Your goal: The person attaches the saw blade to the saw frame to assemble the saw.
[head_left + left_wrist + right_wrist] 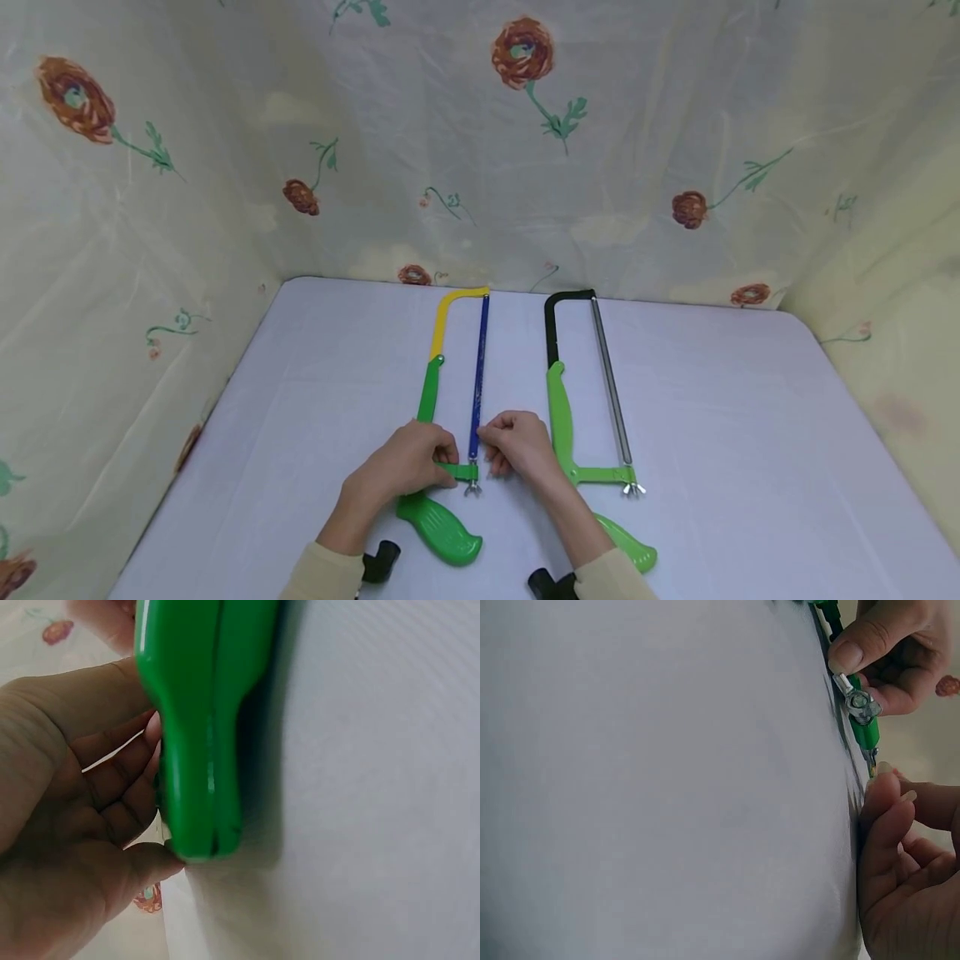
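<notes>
A hacksaw with a yellow front frame (442, 325), green rear frame (428, 390) and green handle (442, 529) lies on the white table (337, 375). Its blue blade (481, 358) runs along the right side, down to a metal wing nut (472, 490). My left hand (405, 460) grips the green lower arm (467, 472), thumb and fingers on either side. With thumb and forefinger my right hand (521, 446) pinches the blade's edge near its lower end. In the right wrist view the wing nut (861, 703) sits close to my left thumb (847, 656).
A second hacksaw, with black front frame (551, 333), light green rear frame (560, 412) and grey blade (612, 383), lies to the right. My right forearm (573, 517) crosses its handle (626, 543). Flower-patterned cloth (622, 108) hangs behind the table and along both sides.
</notes>
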{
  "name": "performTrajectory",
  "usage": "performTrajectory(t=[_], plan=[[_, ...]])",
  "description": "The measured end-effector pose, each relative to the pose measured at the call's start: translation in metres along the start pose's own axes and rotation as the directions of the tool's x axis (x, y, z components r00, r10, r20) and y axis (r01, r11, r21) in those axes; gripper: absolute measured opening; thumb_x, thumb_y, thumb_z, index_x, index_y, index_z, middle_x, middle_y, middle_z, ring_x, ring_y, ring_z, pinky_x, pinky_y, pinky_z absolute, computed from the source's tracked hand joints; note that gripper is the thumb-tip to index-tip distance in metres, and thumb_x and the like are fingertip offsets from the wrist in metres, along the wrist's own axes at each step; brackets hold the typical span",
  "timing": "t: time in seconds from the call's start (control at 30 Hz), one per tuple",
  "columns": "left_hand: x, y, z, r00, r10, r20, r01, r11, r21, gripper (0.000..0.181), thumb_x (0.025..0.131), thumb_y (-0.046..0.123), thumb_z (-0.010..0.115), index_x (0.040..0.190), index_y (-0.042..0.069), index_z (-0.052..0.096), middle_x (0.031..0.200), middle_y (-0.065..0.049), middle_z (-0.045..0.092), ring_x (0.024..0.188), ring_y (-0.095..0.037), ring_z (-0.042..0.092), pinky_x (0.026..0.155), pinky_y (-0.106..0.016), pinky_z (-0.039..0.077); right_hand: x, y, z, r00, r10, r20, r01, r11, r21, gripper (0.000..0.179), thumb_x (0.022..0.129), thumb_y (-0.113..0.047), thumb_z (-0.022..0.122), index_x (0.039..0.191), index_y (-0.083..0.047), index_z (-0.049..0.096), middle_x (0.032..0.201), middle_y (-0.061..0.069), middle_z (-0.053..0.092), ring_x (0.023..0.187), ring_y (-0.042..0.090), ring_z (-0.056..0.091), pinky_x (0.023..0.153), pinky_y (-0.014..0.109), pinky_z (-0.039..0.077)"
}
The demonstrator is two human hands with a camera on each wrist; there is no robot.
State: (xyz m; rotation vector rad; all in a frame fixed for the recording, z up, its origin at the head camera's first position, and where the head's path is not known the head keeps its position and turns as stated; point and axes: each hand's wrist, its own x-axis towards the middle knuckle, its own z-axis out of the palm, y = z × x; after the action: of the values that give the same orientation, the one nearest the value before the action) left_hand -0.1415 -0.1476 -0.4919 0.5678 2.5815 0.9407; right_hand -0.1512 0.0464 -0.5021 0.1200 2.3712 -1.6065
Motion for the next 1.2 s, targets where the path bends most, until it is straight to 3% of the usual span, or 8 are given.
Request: performTrajectory(t=[0.2, 0.43, 0.77, 1.2], plan=[[0.002, -0.001, 0.000, 1.000, -0.006, -0.001, 0.006, 1.000, 0.000, 0.015, 0.077, 0.016, 0.085, 0.079, 0.019, 0.071, 0.075, 0.010, 0.064, 0.069, -0.007, 0.054, 0.061, -0.022, 0.046, -0.010, 0.000, -0.004, 0.999, -0.025, 0.045, 0.027, 0.999, -0.046, 0.023, 0.091, -0.017, 0.068, 0.075, 0.000, 0.068, 0.055, 0.005, 0.060, 0.042, 0.012, 0.055, 0.044, 0.026, 0.046], [0.004, -0.003, -0.002, 1.000, -0.006, -0.008, 0.006, 1.000, 0.003, 0.014, 0.077, 0.018, 0.085, 0.079, 0.021, 0.071, 0.074, 0.012, 0.064, 0.070, -0.006, 0.055, 0.061, -0.022, 0.047, -0.022, -0.004, -0.012, 0.984, -0.020, 0.174, 0.043, 0.990, -0.131, 0.028, 0.089, -0.024, 0.071, 0.072, -0.001, 0.069, 0.055, 0.001, 0.058, 0.046, 0.011, 0.053, 0.049, 0.026, 0.046], [0.005, -0.002, 0.000, 1.000, -0.014, -0.021, 0.013, 1.000, -0.006, 0.014, 0.076, 0.016, 0.085, 0.081, 0.018, 0.072, 0.074, 0.010, 0.064, 0.069, -0.007, 0.055, 0.061, -0.023, 0.047, -0.031, -0.007, -0.013, 0.957, -0.044, 0.287, 0.113, 0.966, -0.232, 0.032, 0.084, -0.028, 0.075, 0.067, -0.002, 0.068, 0.050, -0.004, 0.048, 0.050, 0.009, 0.044, 0.050, 0.023, 0.035], [0.006, -0.003, 0.001, 0.999, -0.036, -0.018, 0.036, 0.999, -0.034, 0.014, 0.076, 0.017, 0.085, 0.082, 0.018, 0.072, 0.076, 0.010, 0.065, 0.070, -0.007, 0.056, 0.062, -0.023, 0.048, -0.032, -0.002, -0.011, 0.949, -0.072, 0.306, 0.142, 0.966, -0.216, 0.010, 0.082, -0.010, 0.074, 0.075, -0.003, 0.074, 0.060, 0.000, 0.061, 0.053, 0.009, 0.048, 0.052, 0.024, 0.039]])
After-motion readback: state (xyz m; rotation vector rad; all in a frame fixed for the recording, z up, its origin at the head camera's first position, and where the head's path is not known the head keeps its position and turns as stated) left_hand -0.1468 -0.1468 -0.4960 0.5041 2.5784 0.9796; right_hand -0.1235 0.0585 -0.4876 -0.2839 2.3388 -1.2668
